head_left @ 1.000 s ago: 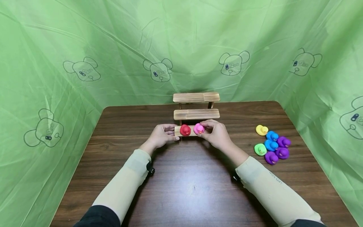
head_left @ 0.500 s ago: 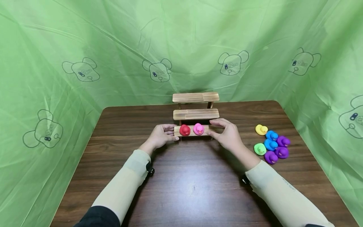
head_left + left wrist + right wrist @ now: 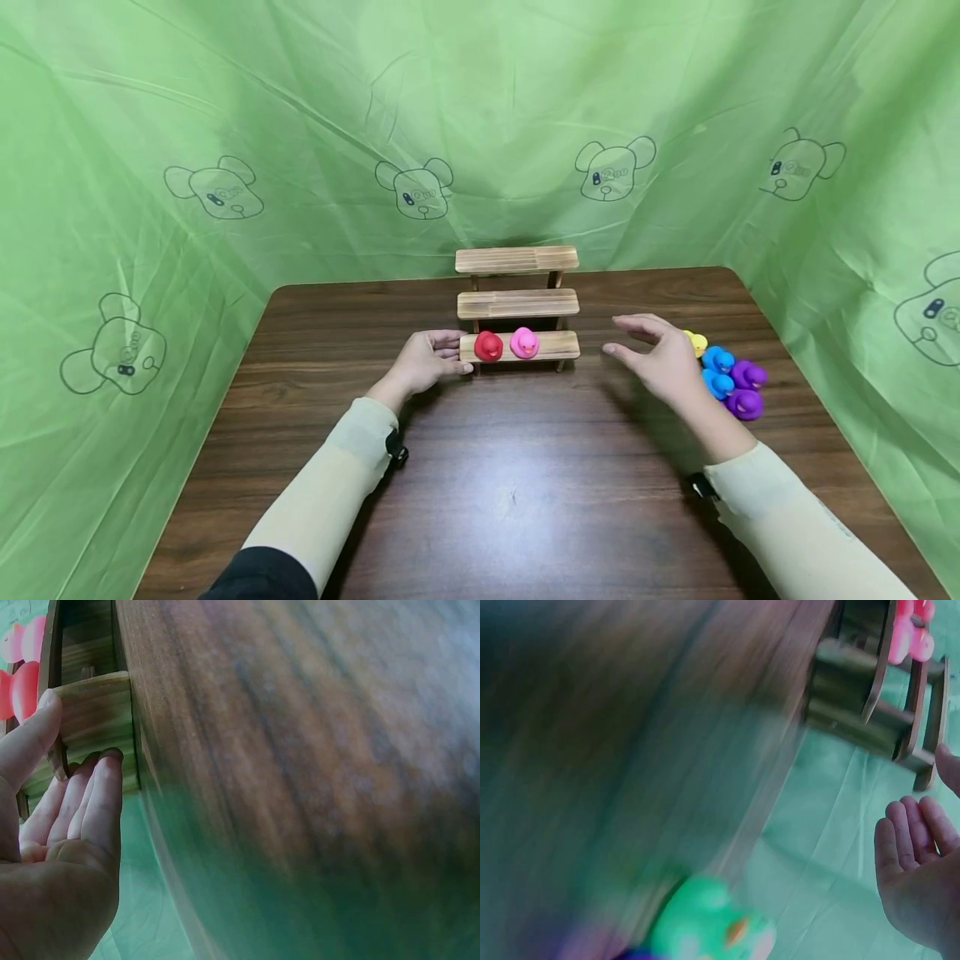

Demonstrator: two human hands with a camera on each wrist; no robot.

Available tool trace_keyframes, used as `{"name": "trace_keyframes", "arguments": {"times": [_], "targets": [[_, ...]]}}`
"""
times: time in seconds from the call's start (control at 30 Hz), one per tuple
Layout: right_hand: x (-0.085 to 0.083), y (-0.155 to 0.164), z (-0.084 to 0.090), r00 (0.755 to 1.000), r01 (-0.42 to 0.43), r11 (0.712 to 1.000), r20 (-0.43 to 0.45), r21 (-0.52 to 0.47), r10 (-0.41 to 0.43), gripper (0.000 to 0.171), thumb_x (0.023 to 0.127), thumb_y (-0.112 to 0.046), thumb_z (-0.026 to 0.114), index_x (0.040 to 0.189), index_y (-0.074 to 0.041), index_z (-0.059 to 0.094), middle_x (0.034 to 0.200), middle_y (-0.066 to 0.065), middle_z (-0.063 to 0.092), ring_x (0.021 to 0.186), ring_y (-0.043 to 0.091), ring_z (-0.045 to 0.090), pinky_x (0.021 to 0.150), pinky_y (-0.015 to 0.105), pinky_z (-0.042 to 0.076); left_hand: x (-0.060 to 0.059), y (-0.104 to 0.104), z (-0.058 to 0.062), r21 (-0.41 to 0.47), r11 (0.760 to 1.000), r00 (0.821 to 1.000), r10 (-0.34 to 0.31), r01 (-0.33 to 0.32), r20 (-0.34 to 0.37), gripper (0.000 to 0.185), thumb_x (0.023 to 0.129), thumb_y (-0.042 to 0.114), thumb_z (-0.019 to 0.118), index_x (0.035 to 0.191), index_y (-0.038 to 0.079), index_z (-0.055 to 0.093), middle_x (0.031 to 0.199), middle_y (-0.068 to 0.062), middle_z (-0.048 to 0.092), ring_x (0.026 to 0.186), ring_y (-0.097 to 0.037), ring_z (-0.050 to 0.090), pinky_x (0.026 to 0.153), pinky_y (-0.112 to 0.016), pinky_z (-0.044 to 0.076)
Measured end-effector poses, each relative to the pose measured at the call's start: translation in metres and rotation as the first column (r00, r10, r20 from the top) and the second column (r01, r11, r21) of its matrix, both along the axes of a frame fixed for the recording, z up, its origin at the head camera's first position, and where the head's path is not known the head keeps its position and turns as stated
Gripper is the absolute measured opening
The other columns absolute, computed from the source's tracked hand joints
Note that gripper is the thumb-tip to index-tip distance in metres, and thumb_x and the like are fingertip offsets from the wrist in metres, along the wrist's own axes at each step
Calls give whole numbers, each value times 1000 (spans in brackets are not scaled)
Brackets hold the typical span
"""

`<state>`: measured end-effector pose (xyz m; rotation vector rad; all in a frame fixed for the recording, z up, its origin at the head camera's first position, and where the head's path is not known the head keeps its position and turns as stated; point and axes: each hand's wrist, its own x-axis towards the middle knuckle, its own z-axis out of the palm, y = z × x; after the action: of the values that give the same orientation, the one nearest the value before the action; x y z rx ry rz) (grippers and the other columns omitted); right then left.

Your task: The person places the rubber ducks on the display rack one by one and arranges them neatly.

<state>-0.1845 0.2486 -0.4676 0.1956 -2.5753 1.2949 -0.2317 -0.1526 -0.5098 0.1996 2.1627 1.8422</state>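
A three-step wooden stand (image 3: 517, 303) has a red rubber duck (image 3: 488, 346) and a pink rubber duck (image 3: 524, 342) side by side on its lowest step. My left hand (image 3: 422, 361) holds the left end of that step; in the left wrist view its thumb lies at the edge and the fingers bend round beside the leg. To the right of the stand, my right hand (image 3: 663, 358) is in the air with thumb and fingers apart, holding nothing. It partly covers the yellow duck (image 3: 697, 342). In the right wrist view a green duck (image 3: 705, 922) shows near the bottom.
Beyond the right hand sit blue ducks (image 3: 718, 359) and purple ducks (image 3: 748, 374) in a cluster on the dark wooden table (image 3: 480, 500). A green cloth (image 3: 517, 100) with bear drawings surrounds the table's back and sides.
My right hand has let go of the pink duck, leaving it on the lowest step, and moved right toward the duck cluster. My left hand has stayed at the stand.
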Motion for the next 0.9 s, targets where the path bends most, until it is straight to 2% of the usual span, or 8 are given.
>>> {"name": "trace_keyframes", "arguments": {"times": [0.17, 0.23, 0.37, 0.5, 0.73, 0.9], "targets": [[11, 28, -3, 999, 40, 996, 31, 85, -43, 41, 88, -29, 88, 126, -17, 76, 124, 3, 74, 122, 25, 65, 99, 32, 52, 0, 0, 0, 5, 1000, 1000, 2, -2, 1, 60, 80, -14, 84, 136, -9, 63, 129, -25, 69, 120, -36, 68, 93, -29, 60], [16, 39, -4, 997, 45, 995, 62, 90, -50, 42, 89, -31, 88, 126, -17, 75, 125, 4, 74, 123, 26, 64, 99, 31, 53, -1, 0, 0, 6, 1000, 1000, 2, -2, 3, 60, 80, -14, 84, 135, -9, 63, 129, -25, 69, 120, -36, 68, 93, -29, 60], [25, 58, -10, 990, 45, 994, 131, 99, -58, 47, 89, -37, 87, 128, -14, 74, 128, 6, 73, 126, 30, 63, 101, 45, 54, -1, 0, 0, 6, 1000, 1000, 2, -2, 11, 60, 79, -13, 85, 136, -8, 63, 129, -23, 69, 120, -34, 69, 93, -29, 60], [31, 73, -16, 985, 20, 990, 169, 137, -43, 51, 89, -39, 86, 130, -10, 73, 129, 9, 72, 132, 36, 57, 105, 60, 47, 0, 0, 1, 3, 1000, 1000, 3, -3, 13, 61, 80, -13, 85, 136, -8, 63, 129, -24, 69, 120, -34, 68, 93, -29, 60], [36, 87, -20, 973, -1, 985, 228, 174, -40, 57, 88, -41, 87, 133, -11, 71, 137, 16, 67, 136, 37, 50, 102, 61, 46, 0, 0, 1, 5, 1000, 1000, -2, 2, 4, 60, 80, -13, 84, 136, -9, 63, 130, -25, 69, 121, -36, 68, 93, -29, 60], [38, 93, -24, 967, -58, 981, 254, 184, 10, 62, 85, -38, 90, 135, -8, 69, 139, 18, 65, 138, 41, 48, 104, 65, 45, 0, 0, 0, -2, 1000, 1000, 3, -3, 8, 60, 81, -12, 85, 136, -9, 62, 130, -25, 69, 121, -35, 68, 93, -29, 60]]}}
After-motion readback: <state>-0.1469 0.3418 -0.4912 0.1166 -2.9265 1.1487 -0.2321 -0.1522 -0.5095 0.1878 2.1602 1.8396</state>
